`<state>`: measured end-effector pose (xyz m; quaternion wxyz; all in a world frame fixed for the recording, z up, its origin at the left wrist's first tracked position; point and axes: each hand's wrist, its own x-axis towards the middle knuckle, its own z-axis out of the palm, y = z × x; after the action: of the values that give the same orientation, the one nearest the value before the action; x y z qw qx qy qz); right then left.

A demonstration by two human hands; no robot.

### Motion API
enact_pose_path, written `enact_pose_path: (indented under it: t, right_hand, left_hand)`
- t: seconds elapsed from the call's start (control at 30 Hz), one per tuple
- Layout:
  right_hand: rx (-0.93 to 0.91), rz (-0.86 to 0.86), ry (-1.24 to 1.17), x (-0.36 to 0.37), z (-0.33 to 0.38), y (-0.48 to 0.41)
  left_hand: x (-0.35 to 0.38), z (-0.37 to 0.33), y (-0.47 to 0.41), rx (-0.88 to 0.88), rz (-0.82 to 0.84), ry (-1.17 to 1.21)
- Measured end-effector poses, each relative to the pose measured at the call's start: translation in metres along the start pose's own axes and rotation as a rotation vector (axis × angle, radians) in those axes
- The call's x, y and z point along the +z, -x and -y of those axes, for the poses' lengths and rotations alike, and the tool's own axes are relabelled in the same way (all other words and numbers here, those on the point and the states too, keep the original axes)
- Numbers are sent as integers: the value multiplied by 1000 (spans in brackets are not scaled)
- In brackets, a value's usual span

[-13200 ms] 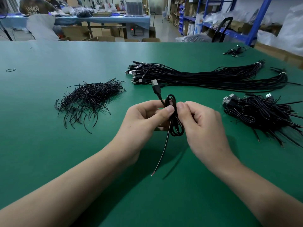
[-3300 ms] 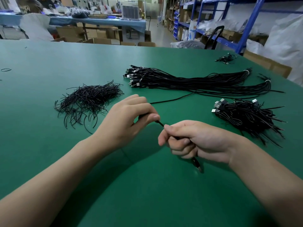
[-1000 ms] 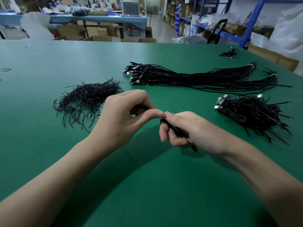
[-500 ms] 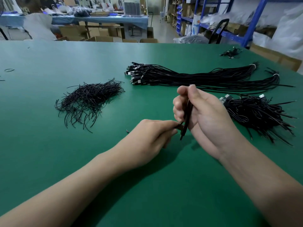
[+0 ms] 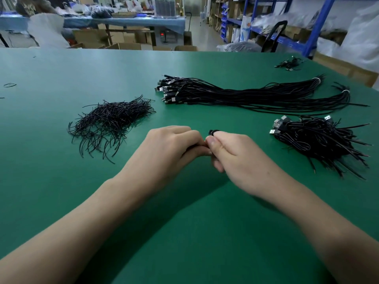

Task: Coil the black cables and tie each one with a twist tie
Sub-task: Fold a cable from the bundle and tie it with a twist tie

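We hold our left hand (image 5: 172,146) and right hand (image 5: 235,154) fingertip to fingertip just over the green worktop (image 5: 61,181). Both are curled and pinching a black cable (image 5: 213,132), of which only a small loop shows above the right thumb. Twist ties (image 5: 110,121) lie heaped to the left, coiled cables (image 5: 320,140) to the right.

Green table (image 5: 61,68); blue shelving (image 5: 320,23) right; cardboard boxes (image 5: 90,37) under far blue table (image 5: 133,21).

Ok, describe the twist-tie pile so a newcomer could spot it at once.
Find the green table, then the long cable bundle on its far side. Nearer, to its left, lies the twist-tie pile: a loose heap of short thin wires with no plugs, unlike the cables.
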<state>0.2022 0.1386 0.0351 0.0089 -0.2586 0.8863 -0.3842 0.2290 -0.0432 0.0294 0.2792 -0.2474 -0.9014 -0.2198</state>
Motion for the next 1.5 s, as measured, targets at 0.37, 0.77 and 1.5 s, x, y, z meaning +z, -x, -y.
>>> enact_pose_path:
  t: [0.37, 0.77, 1.5]
  right_hand:
    - [51, 322, -164, -4, -2, 4]
    - [134, 507, -431, -17, -19, 0]
    - [332, 22, -910, 26, -1, 3]
  left_hand:
    - [-5, 17, -1, 198, 56, -136]
    - [1, 15, 2, 174, 141, -58]
    - [0, 22, 2, -138, -336, 6]
